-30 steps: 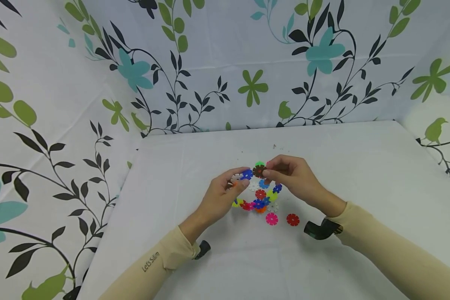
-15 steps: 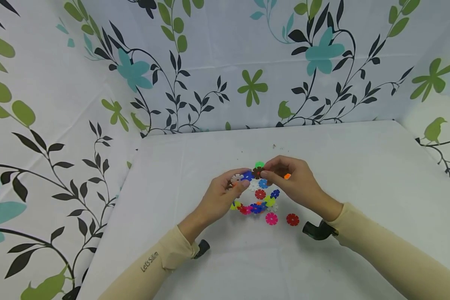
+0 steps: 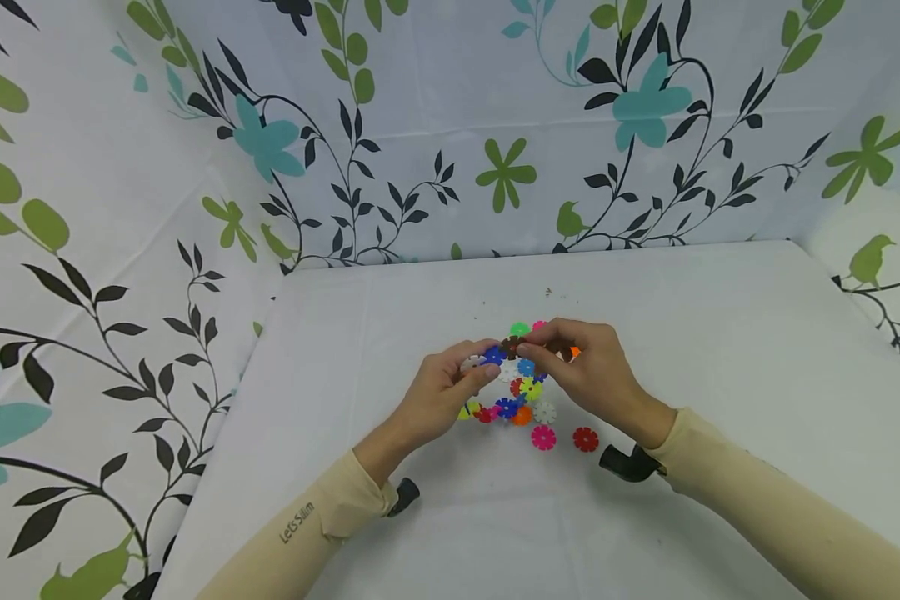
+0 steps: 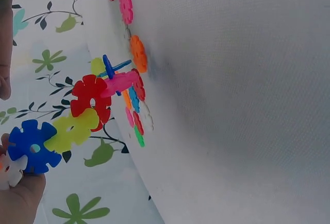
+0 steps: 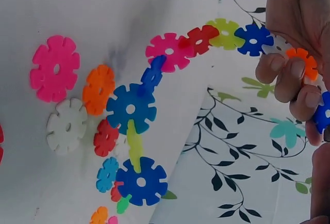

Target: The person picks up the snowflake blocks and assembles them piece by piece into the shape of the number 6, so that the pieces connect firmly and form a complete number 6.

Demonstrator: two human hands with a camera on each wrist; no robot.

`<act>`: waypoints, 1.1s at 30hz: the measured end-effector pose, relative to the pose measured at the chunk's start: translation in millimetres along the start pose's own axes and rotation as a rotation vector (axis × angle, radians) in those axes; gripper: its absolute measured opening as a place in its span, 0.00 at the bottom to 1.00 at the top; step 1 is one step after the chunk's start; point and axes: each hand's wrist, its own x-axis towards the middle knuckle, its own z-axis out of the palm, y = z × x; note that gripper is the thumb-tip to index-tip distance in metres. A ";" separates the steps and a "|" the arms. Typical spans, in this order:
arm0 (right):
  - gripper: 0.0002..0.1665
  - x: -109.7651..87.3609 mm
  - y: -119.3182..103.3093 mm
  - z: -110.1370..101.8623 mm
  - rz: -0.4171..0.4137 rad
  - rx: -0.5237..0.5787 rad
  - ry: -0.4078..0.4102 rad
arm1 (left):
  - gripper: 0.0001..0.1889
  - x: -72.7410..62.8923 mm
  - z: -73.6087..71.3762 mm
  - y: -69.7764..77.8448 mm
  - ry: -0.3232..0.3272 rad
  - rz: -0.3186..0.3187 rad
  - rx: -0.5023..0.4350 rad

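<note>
A chain of interlocking notched plastic discs hangs between the hands over the table. My left hand (image 3: 444, 390) grips its upper part, and a blue disc (image 3: 493, 356) shows at the fingertips. In the right wrist view, the left fingers curl around a white and an orange disc (image 5: 301, 63). My right hand (image 3: 591, 371) pinches a brown disc (image 3: 512, 347) against the blue one; whether they interlock cannot be seen. The chain's lower part, with a pink disc (image 5: 169, 52), a yellow disc (image 4: 71, 129) and a blue disc (image 5: 141, 181), dangles below the hands.
Loose discs lie on the white table (image 3: 495, 533): pink (image 3: 543, 437), dark red (image 3: 586, 439), white (image 3: 544, 412), orange (image 3: 522, 415) and several others behind the chain, including green (image 3: 520, 329). A leaf-patterned cloth (image 3: 420, 125) stands behind and at the sides.
My right hand has shifted slightly left and nearer, bringing the brown disc closer to the blue one. The chain's hanging end has swung left. The left hand stays almost in place.
</note>
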 end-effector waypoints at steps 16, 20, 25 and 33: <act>0.09 -4.0 0.8 2.7 0.115 0.057 -0.083 | 0.20 1.3 -5.7 -6.1 -0.034 -0.073 -0.072; 0.11 -6.8 0.7 2.2 0.160 0.100 -0.130 | 0.18 1.9 -6.0 -4.8 -0.015 -0.108 -0.075; 0.14 -8.8 2.9 1.7 0.180 0.118 -0.152 | 0.17 3.3 -4.3 -4.8 0.033 -0.116 -0.020; 0.16 -14.7 13.5 -12.1 0.201 0.079 -0.073 | 0.15 2.1 -7.9 -4.8 0.102 -0.145 -0.018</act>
